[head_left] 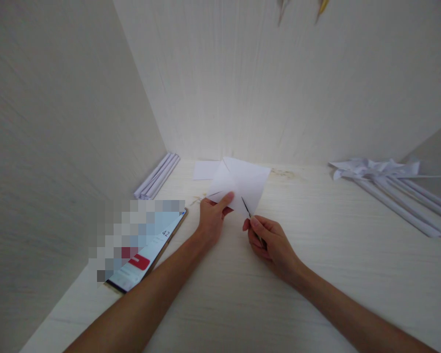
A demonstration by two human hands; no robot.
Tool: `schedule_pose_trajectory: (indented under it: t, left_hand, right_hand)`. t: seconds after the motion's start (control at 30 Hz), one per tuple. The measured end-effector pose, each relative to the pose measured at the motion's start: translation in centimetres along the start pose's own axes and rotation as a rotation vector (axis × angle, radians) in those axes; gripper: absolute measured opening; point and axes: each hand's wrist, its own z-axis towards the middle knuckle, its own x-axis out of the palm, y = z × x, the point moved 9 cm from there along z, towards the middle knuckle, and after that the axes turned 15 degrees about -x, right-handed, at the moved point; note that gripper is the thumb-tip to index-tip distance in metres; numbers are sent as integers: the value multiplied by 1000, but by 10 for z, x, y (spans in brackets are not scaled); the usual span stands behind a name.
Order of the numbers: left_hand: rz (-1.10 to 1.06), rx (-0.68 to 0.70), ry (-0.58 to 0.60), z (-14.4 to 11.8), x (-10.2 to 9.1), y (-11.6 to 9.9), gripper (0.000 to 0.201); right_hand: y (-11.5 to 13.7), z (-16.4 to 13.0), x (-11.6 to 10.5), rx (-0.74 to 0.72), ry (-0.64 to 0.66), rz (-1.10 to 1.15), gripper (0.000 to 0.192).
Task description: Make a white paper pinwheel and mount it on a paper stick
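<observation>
Hands of one person meet near the middle of a pale wood-grain counter (242,299), seen from above by a head-worn camera. The left hand (212,218) pinches the lower left edge of a white square sheet of paper (240,185), thumb on top and fingers curled beneath, lifting that side slightly off the surface. The right hand (270,242) is closed around a thin dark pointed tool (247,209), perhaps scissors or a blade, though too little shows to tell which. The tool's tip touches the sheet's lower edge, just at 3 o'clock from the left thumb. The sheet itself lies at the centre of the view, turned like a diamond, with fold lines crossing it.

Behind the sheet, at 11 o'clock, a smaller flat white paper piece (205,170) rests on the counter. Farther toward 10 o'clock, a bundle of rolled white paper tubes (158,175) leans along the left wall. At 8 o'clock from the hands lies a smartphone with a lit screen (147,257), partly blurred out. At 3 o'clock, well apart from the hands, several finished white paper pinwheels on long rolled paper sticks (385,184) lie side by side. Pale panelled walls (279,83) enclose the counter on the left and at the back.
</observation>
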Motion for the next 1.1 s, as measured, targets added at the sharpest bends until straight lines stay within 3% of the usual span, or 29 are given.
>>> schedule_pose_trajectory:
  t: [1.1]
  left_hand:
    - [109,24,25,-2,2,0,28]
  right_hand:
    - [0,1,-1,-2,-8,25,31]
